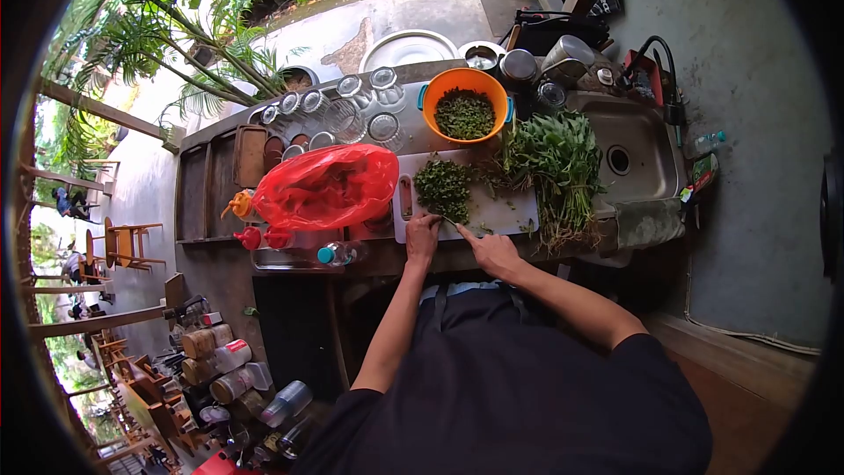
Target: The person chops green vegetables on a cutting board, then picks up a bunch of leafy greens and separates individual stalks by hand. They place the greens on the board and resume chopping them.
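Far left of the grey surface (411, 136): brown rectangular tray (251, 156). Right of it, large translucent red plastic bag (325, 189), top crumpled. Clear bottle with teal cap (341, 253) lies on its side, near edge. Upside-down clear glasses (385, 127) stand grouped behind the bag.

Next, white plastic cutting board with handle slot (497, 211), just right of the bag. Left hand (422, 236) at its front edge, fingers bunched, pinching a thin dark strip (449, 222); too small to tell stem or blade. Pile of chopped dark-green leaves (442, 189) sits on the board just beyond those fingers. Round orange bowl with blue handles (466, 79) is behind the board, chopped greens inside.

Right hand (494, 253): index stretched out to the strip's right end, other fingers curled; can't tell if they grip anything. Bundle of long leafy green stalks with roots (558, 167) lies across board's right end, roots toward the person. Stainless-steel sink (646, 136) at far right.
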A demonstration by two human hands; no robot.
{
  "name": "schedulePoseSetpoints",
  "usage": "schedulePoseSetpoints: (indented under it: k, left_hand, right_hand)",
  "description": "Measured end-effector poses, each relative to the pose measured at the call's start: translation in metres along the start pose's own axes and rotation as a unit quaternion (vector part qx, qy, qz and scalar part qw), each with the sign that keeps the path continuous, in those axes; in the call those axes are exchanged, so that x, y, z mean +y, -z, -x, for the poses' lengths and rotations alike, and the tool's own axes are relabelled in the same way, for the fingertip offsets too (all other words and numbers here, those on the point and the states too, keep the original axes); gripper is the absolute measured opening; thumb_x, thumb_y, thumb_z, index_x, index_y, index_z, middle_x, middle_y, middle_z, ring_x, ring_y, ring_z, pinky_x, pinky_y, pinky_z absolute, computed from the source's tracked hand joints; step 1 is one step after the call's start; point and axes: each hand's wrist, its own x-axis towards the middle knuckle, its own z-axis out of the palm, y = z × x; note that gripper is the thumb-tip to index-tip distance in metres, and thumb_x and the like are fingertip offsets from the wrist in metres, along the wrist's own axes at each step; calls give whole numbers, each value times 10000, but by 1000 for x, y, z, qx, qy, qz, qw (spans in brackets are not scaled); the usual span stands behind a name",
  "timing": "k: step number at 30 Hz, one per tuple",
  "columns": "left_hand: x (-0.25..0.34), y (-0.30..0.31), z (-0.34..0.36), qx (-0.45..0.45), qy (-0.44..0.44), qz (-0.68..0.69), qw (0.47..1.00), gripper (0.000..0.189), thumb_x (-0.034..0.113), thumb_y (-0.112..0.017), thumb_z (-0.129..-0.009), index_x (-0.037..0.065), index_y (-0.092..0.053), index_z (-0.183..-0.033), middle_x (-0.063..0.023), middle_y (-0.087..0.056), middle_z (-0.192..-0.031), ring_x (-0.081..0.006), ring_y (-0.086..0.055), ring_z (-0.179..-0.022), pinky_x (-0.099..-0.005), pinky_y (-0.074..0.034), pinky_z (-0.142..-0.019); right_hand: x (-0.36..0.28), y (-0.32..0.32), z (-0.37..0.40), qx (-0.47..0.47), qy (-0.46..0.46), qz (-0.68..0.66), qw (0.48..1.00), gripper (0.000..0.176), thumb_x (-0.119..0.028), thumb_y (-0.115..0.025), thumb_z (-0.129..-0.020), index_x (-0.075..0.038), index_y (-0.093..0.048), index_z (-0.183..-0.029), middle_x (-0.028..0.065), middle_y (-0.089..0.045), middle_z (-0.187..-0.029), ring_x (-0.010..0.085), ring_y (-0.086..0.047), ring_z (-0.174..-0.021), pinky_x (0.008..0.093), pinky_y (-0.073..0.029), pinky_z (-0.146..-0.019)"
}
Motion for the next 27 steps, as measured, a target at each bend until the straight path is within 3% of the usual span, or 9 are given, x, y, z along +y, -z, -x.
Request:
schedulePoseSetpoints:
  k: [6, 14, 18, 27]
  left_hand:
    - [-1, 1, -1, -7, -11, -10, 1000, 111, 77, -708, -809, 61, -771, -899, -144, -694, -888, -318, -677, -851, -400, -534, -776]
    - [5, 5, -2, -6, -35, -22, 999, 137, 37, -715, -783, 30, -765, -910, -149, -701, -893, -317, -681, -866, -386, -532, -799]
    - [4, 4, -1, -9, -36, -24, 999, 141, 37, -710, -784, 31, -766, -914, -147, -701, -896, -319, -681, -861, -383, -532, -796]
    - [-2, 2, -3, -3, 7, 5, 1000, 160, 35, -744, -762, 52, -777, -918, -149, -699, -870, -295, -693, -805, -371, -539, -756]
  right_hand:
    - [-3, -1, -2, -12, -12, 14, 1000, 720, -124, -454, -903, -306, -230, -1563, 200, -682, -777, 398, -677, -700, 519, -539, -664]
    - [12, -24, -5, 0, 9, -2, 1000, 833, -87, -462, -891, -326, -66, -1583, 189, -664, -712, 374, -655, -614, 510, -529, -596]
    - [13, -34, -14, 33, 17, 13, 999, 848, -88, -471, -892, -342, -46, -1581, 186, -666, -713, 373, -653, -611, 503, -529, -591]
    - [29, -36, -3, 8, 28, 15, 999, 829, -123, -472, -917, -357, -30, -1578, 162, -680, -760, 367, -653, -618, 499, -525, -609]
